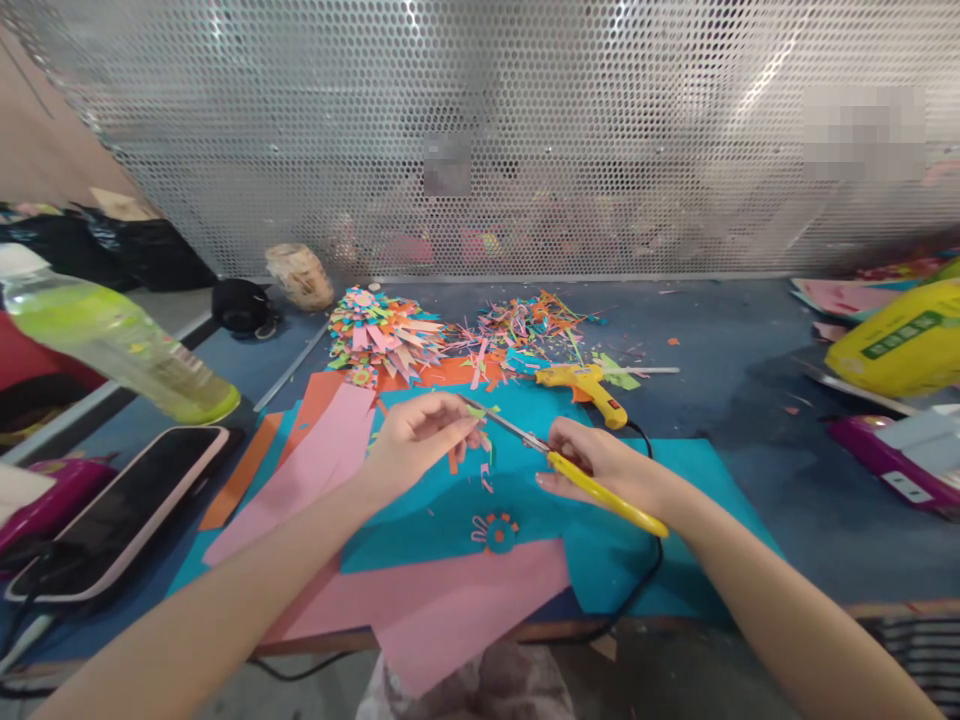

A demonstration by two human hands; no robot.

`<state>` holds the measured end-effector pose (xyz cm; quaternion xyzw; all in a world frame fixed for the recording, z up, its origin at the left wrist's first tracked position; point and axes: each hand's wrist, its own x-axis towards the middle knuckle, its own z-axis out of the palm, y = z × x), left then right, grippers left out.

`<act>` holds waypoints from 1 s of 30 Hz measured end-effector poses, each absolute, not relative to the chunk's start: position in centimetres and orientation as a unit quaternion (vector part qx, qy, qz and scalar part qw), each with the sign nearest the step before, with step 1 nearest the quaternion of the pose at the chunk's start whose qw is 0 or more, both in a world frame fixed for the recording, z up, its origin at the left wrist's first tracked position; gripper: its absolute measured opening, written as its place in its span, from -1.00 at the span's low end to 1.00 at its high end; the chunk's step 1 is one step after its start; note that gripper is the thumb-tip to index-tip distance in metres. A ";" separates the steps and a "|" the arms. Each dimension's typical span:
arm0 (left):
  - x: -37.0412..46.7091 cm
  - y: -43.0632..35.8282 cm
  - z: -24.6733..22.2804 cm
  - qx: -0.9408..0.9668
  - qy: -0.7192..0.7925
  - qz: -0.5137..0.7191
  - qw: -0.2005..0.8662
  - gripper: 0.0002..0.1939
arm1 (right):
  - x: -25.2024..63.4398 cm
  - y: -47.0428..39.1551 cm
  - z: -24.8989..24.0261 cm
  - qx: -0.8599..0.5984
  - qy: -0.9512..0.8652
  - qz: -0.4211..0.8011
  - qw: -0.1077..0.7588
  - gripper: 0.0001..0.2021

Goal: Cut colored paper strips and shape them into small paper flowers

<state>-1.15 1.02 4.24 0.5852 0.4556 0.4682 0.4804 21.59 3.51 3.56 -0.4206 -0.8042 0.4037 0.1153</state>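
Note:
My right hand [592,462] grips a pair of scissors with yellow handles [609,497], its blades pointing left toward my other hand. My left hand [420,440] is pinched on small colored paper strips [480,425], right at the blade tips. Below them, on the blue paper sheet [450,520], lies a small round paper flower [499,534] in blue with orange bits and pink loops at its left side. Pink paper [480,610] overlaps the near edge, and more pink strips [322,460] lie to the left.
A yellow glue gun [585,388] with a black cord rests behind my right hand. Paper rosettes [386,335] and a heap of shredded scraps [529,325] sit at the back. A drink bottle [112,330] and a phone [127,510] are left; a yellow packet [900,340] is right.

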 end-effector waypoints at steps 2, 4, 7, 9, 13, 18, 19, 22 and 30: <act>-1.2 1.0 4.3 0.576 0.466 0.466 0.484 -0.90 | 21.6 3.5 3.5 -0.421 -0.803 0.405 0.119 -0.63; -1.2 1.0 4.1 0.568 0.468 0.467 0.490 -0.89 | 21.6 3.5 3.5 -0.417 -0.801 0.412 0.123 -0.63; -1.5 1.3 3.4 0.561 0.439 0.490 0.503 -0.87 | 21.7 3.5 3.4 -0.407 -0.795 0.432 0.127 -0.65; -1.7 1.5 3.0 0.557 0.425 0.500 0.509 -0.86 | 21.8 3.5 3.4 -0.402 -0.792 0.440 0.130 -0.66; -1.8 1.7 2.6 0.557 0.421 0.501 0.511 -0.87 | 21.7 3.5 3.4 -0.405 -0.793 0.437 0.130 -0.66; -1.8 1.7 2.5 0.555 0.418 0.502 0.515 -0.87 | 21.7 3.6 3.3 -0.406 -0.792 0.437 0.128 -0.66; -1.8 1.7 2.5 0.553 0.419 0.502 0.516 -0.87 | 21.6 3.6 3.4 -0.405 -0.791 0.440 0.128 -0.66; -1.8 1.8 2.5 0.549 0.420 0.505 0.517 -0.87 | 21.7 3.5 3.4 -0.404 -0.790 0.443 0.130 -0.65; -1.9 2.1 2.4 0.558 0.412 0.506 0.513 -0.89 | 21.8 3.7 3.0 -0.410 -0.790 0.437 0.126 -0.66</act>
